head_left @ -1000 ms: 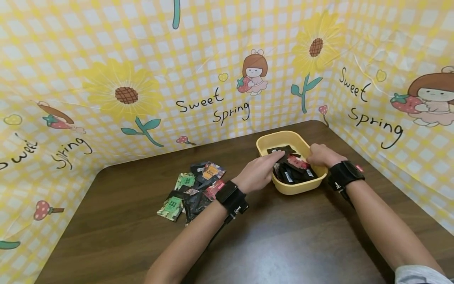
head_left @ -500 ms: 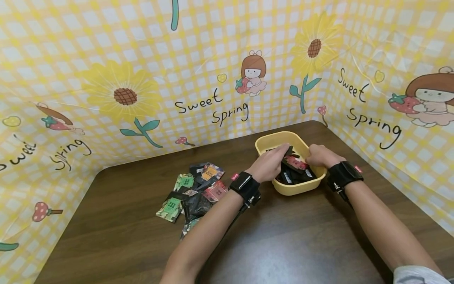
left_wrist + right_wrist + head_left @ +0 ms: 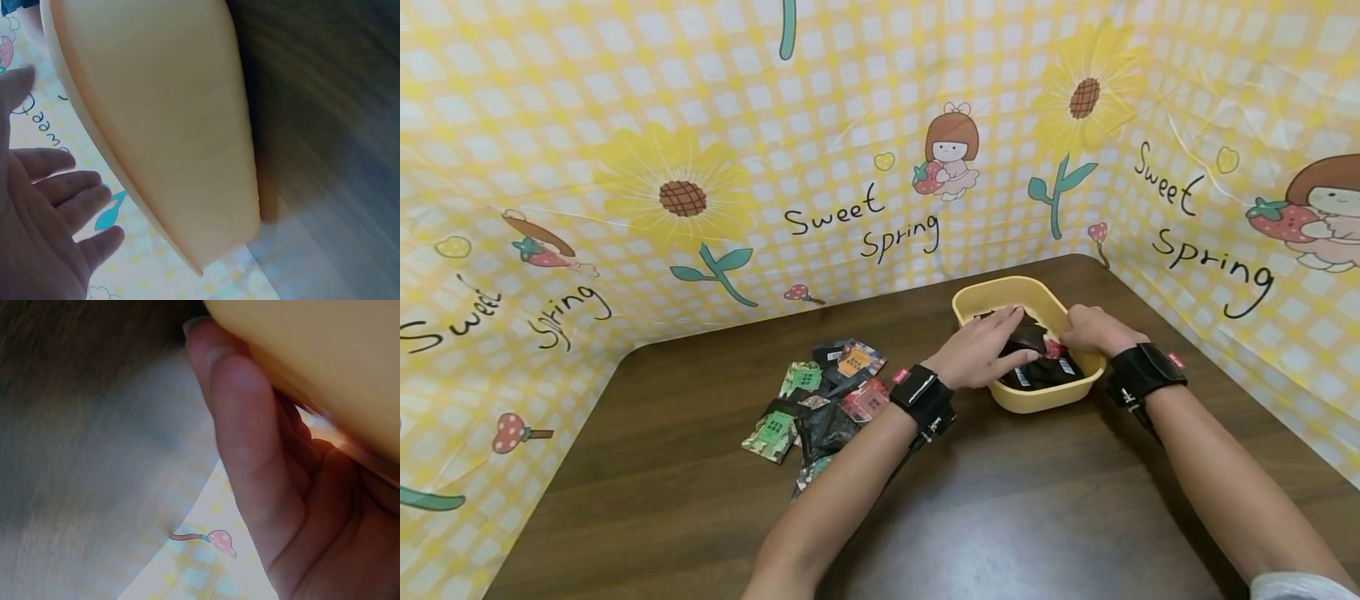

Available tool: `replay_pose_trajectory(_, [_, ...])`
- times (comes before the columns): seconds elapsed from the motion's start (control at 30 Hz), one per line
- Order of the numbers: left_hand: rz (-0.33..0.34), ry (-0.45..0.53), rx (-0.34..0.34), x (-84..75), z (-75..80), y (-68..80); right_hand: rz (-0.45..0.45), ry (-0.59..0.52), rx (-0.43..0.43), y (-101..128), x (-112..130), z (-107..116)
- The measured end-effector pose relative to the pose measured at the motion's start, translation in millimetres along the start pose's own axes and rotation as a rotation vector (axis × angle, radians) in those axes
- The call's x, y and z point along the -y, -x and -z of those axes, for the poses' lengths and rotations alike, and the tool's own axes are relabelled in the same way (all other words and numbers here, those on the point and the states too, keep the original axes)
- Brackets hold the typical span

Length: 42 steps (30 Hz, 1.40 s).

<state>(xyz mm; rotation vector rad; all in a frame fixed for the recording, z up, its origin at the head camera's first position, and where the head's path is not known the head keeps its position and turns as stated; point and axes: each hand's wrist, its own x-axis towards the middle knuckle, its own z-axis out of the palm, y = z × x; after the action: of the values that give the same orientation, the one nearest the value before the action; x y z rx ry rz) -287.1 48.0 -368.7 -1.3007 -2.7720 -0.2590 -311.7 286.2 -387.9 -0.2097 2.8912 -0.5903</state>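
A yellow plastic bin (image 3: 1047, 402) stands on the table and holds several dark sachets (image 3: 1027, 335), one with a red label (image 3: 1055, 347). Over its left rim reaches my left hand (image 3: 973, 350), fingers extended and thumb apart. In the left wrist view that hand (image 3: 47, 215) shows relaxed, spread fingers and nothing in the palm, beside the bin's outer wall (image 3: 162, 125). My right hand (image 3: 1097, 329) grips the bin's right rim. The right wrist view has its fingers (image 3: 247, 425) curled against the bin's side (image 3: 325, 362).
Left of the bin lies a loose pile of sachets on the brown table (image 3: 647, 467): green-labelled ones (image 3: 775, 427), an orange-labelled one (image 3: 859, 361) and a red-labelled one (image 3: 865, 402). A yellow checked cloth (image 3: 730, 183) walls the back and sides.
My left hand has gone farther over the bin, and its thumb and fingers have spread apart. A dark sachet now partly covers the red-labelled one. The right hand stays on the rim.
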Motion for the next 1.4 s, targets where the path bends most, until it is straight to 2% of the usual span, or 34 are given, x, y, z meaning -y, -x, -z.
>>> replay_pose_trajectory(0.23, [-0.002,0.060,-0.064,4.6,0.8,21.3,0.027,-0.008,-0.022,6.9,-2.2,0.3])
replay_pose_trajectory(0.43, [0.053,0.088,-0.039,15.2,3.4,44.5,0.016,-0.013,-0.018,10.9,-4.4,-1.2])
replay_pose_trajectory(0.63, [0.119,0.038,0.023,29.7,7.9,68.0,0.018,-0.005,-0.038,10.7,-1.2,1.1])
replay_pose_trajectory(0.87, [0.220,-0.017,0.139,52.6,6.9,100.2,0.031,-0.007,-0.027,6.8,1.6,2.6])
replay_pose_trajectory(0.97, [0.275,-0.008,0.200,61.6,5.1,114.0,0.025,-0.004,-0.019,6.0,2.0,2.6])
replay_pose_trajectory(1.13, [0.356,0.014,0.236,72.3,4.3,131.9,0.024,0.001,-0.024,4.3,1.4,1.9])
replay_pose_trajectory(1.4, [0.447,0.116,0.326,77.1,2.9,147.6,0.026,0.003,-0.013,4.0,2.8,0.8])
